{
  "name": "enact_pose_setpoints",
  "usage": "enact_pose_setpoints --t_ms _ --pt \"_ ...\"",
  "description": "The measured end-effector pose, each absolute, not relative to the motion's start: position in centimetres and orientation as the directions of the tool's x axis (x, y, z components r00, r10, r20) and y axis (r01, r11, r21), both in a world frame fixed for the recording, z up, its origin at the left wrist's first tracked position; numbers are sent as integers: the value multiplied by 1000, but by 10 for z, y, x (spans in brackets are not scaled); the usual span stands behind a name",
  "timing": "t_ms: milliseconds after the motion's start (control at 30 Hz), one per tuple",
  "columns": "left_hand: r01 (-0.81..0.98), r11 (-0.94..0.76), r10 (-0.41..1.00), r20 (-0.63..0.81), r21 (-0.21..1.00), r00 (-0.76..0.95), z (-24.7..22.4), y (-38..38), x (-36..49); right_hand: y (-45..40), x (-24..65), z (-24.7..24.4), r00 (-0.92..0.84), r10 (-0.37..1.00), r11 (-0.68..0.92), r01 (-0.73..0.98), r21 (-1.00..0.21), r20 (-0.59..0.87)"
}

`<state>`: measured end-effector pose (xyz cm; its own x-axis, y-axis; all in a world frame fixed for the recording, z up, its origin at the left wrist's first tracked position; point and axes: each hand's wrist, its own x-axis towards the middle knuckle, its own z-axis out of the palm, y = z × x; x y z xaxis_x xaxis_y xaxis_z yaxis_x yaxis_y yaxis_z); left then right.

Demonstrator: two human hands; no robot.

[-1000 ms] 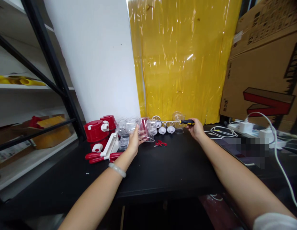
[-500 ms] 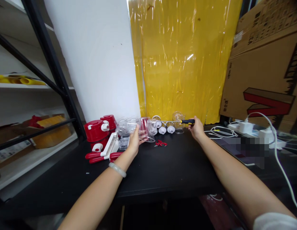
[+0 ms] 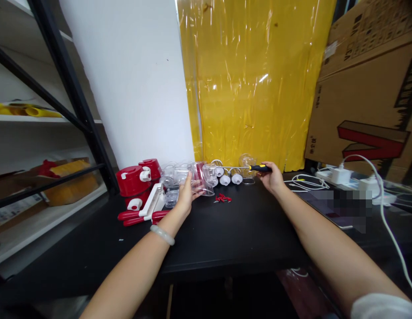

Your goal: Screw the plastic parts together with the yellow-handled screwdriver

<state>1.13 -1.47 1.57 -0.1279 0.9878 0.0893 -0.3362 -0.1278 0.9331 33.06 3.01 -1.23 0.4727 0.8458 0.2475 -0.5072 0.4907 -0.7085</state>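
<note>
My left hand holds a clear plastic part with a red section, lying on its side above the black table. In my right hand is a screwdriver with a black and yellow handle. Its long shaft points left, and the tip reaches the right end of the clear part. Small red pieces with metal ends lie on the table between my hands. Behind the shaft stand several white-capped cylinders. A round clear part is just left of my right hand.
Red containers and a white frame with red handles are at the left. White cables, a power strip and a tablet lie at the right, before a cardboard box. A black table edge runs in front.
My right hand has shifted very slightly at the screwdriver handle. My left hand still holds the clear part in nearly the same place.
</note>
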Motion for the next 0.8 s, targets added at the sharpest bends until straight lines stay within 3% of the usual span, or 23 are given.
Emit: enact_pose_setpoints --t_ms 300,600,800 --pt "-322 -131 986 89 938 -143 13 -10 9 35 328 -16 541 781 530 -311 -789 312" --pt "-328 -127 986 84 936 -142 16 -14 10 32 329 -13 484 834 512 -496 -701 266" --pt "-327 -132 986 90 936 -140 14 -11 10 38 329 -18 536 804 513 -407 -755 258"
